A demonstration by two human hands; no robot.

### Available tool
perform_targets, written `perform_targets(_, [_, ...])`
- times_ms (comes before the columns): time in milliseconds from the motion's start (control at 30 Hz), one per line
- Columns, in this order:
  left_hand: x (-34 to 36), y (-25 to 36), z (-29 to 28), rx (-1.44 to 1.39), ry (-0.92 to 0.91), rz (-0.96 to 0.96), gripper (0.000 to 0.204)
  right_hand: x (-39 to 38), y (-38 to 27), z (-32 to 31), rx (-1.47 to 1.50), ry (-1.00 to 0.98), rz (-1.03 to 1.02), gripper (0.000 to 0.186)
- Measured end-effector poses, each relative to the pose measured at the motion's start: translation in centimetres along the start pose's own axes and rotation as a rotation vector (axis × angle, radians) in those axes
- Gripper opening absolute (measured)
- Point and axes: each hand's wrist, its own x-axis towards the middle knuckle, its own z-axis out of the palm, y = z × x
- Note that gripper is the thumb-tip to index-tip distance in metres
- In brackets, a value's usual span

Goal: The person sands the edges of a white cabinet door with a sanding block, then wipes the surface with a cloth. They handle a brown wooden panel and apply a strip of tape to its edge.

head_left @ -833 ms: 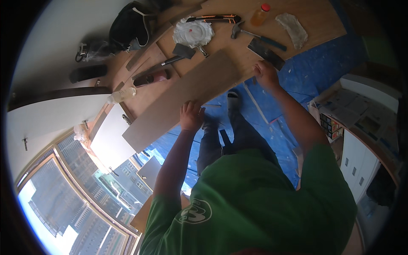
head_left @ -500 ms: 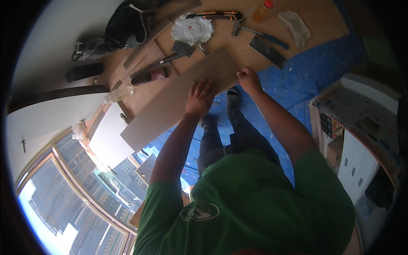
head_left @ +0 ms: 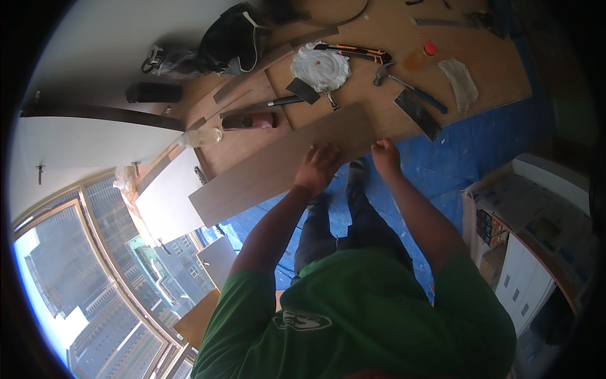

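A long grey-brown wooden board (head_left: pixel 278 158) lies slantwise over the near edge of the work table. Flat on its top, close to the near long edge, rests my left hand (head_left: pixel 319 165), fingers spread. My right hand (head_left: pixel 385 156) is closed at the board's right end, thumb and fingers pressed together by the corner; whatever they grip is too small to make out. Beyond the board sit a scraper blade (head_left: pixel 303 90) with a dark handle, a white plastic-covered round tub (head_left: pixel 320 66) and an orange-black utility knife (head_left: pixel 353 52).
Right of the board lie a hammer (head_left: pixel 410 87), a dark flat block (head_left: pixel 418 114) and a pale cloth (head_left: pixel 459 85). A red-capped bottle (head_left: pixel 421 58) stands behind. A clear bottle (head_left: pixel 201 138) lies left. Blue sheeting (head_left: pixel 435 164) covers the floor; a white cabinet (head_left: pixel 527 278) stands right.
The view has shifted, so the table and its tools appear lower and farther right. Both hands keep about the same places on the board.
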Motion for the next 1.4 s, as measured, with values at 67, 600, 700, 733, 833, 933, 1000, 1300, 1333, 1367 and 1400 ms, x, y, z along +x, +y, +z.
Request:
perform_targets(67, [-0.2, 0.0, -0.1, 0.004, -0.005, -0.007, 0.038, 0.1, -0.3, -0.4, -0.029, -0.033, -0.010, 0.027])
perform_targets(600, [-17.7, 6.9, 5.4, -0.596, -0.616, -0.523, 0.036, -13.9, 15.2, -15.1, -0.595, -0.600, 0.216, 0.030])
perform_targets(700, [-19.8, 6.7, 5.8, -0.705, -0.655, -0.586, 0.040, -15.3, 22.5, -16.4, -0.934, -0.746, 0.162, 0.025])
perform_targets(733, [-21.1, 5.9, 5.8, -0.712, -0.667, -0.622, 0.042, -15.5, 23.3, -17.6, -0.897, -0.633, 0.143, 0.025])
perform_targets(833, [-26.8, 1.5, 3.5, -0.655, -0.686, -0.772, 0.046, -13.8, 18.9, -17.2, -0.618, -0.534, 0.234, 0.028])
perform_targets(933, [-30.7, -2.2, 2.5, -0.621, -0.657, -0.847, 0.051, -8.9, 18.0, -18.0, -0.546, -0.702, 0.349, 0.042])
perform_targets(1000, [-35.0, -4.1, 1.0, -0.576, -0.604, -0.949, 0.054, -8.6, 15.8, -16.5, -0.398, -0.409, 0.147, 0.045])
perform_targets(1300, [-36.1, -3.9, 0.2, -0.779, -0.412, -0.882, 0.049, -8.9, 18.6, -17.2, -0.453, -0.210, 0.103, 0.040])
perform_targets(1333, [-36.2, -4.0, -0.7, -0.827, -0.398, -0.835, 0.047, -10.1, 17.4, -17.3, -0.423, -0.235, 0.203, 0.038])
perform_targets(1367, [-33.8, -3.3, -2.2, -0.802, -0.505, -0.871, 0.044, -11.9, 17.2, -18.9, -0.409, -0.230, 0.329, 0.037])
perform_targets(1400, [-31.3, -2.2, -4.3, -0.767, -0.598, -0.922, 0.042, -13.1, 16.0, -19.7, -0.286, -0.229, 0.464, 0.035])
